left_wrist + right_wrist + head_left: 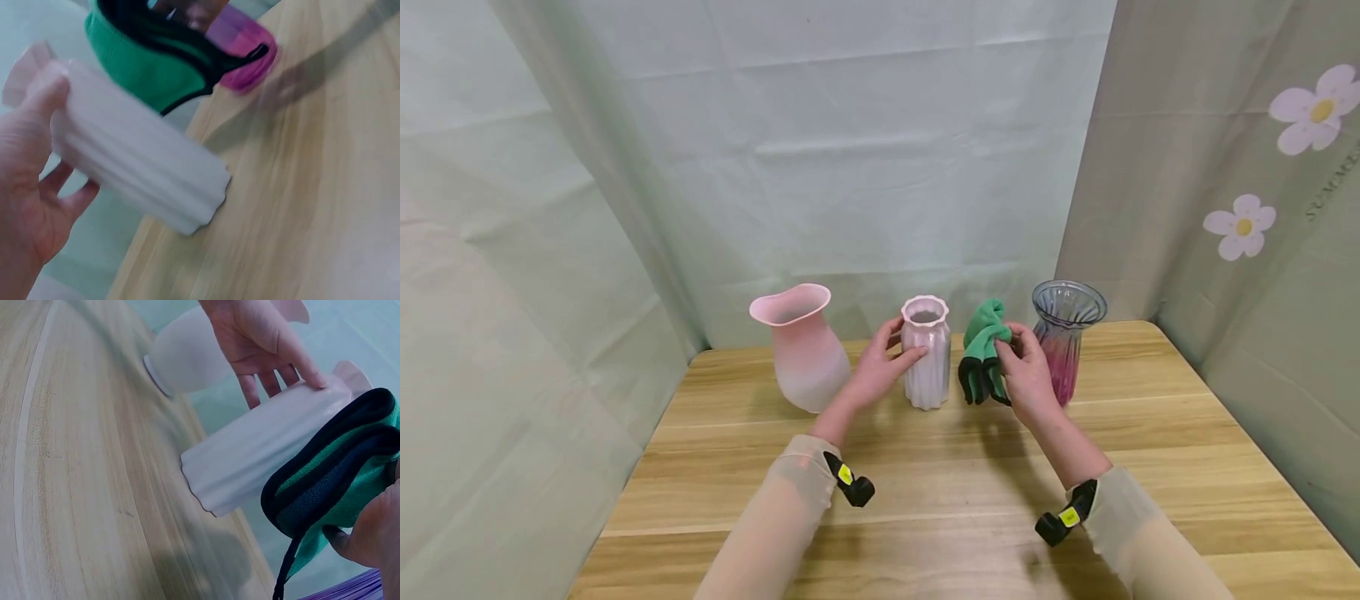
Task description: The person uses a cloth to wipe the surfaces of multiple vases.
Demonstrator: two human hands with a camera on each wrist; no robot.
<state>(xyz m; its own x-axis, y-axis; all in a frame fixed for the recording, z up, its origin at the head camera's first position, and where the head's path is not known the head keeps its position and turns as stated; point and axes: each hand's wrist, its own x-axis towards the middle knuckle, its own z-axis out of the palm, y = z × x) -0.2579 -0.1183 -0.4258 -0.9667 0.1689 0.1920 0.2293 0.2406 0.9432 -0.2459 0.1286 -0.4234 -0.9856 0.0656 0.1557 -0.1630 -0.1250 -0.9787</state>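
While pink vase (801,346) stands free at table (925,500) left, left hand (880,367) curls loosely round white ribbed vase (926,354), upright at centre. Right hand (1026,371) pinches green cloth (983,350), just beside glass vase (1066,333).

A light wooden table (925,492) carries three upright vases in a row: a pink vase (801,350), a white ribbed vase (927,358) and a purple-tinted glass vase (1066,333).
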